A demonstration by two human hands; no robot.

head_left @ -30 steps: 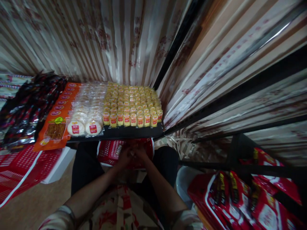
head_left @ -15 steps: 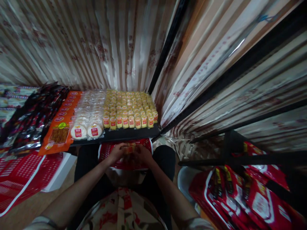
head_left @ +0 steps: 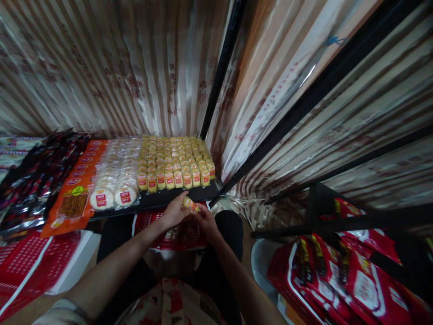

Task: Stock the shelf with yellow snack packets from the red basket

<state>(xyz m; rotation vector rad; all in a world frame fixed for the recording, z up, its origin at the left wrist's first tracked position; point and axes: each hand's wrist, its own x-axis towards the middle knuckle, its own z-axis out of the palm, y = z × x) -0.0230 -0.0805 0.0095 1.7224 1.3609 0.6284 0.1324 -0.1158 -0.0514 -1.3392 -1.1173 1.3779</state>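
Between my two hands is a small yellow wrapped snack cake (head_left: pixel 191 204) with a reddish label. My left hand (head_left: pixel 176 210) grips it from the left, fingers closed round that end. My right hand (head_left: pixel 205 221) pinches the other end. Both hands are just in front of the black shelf edge (head_left: pixel 145 197), above a red basket (head_left: pixel 149 222) between my knees. Something small and wrapped lies in the basket, too dim to name. Beyond the hands, rows of similar yellow snack cakes (head_left: pixel 174 158) stand on the shelf.
Left along the shelf are round white wrapped crackers (head_left: pixel 125 196), an orange snack bag (head_left: pixel 76 192) and dark shiny packets (head_left: pixel 30 194). Another red basket (head_left: pixel 20 257) stands lower left. Red bags (head_left: pixel 365 284) fill the lower right. A black upright post (head_left: pixel 223 67) meets the shelf's right end.
Both hands have risen from over the basket toward the shelf edge, bringing the snack cake up with them. The view has shifted slightly, so the shelf sits lower and further left.
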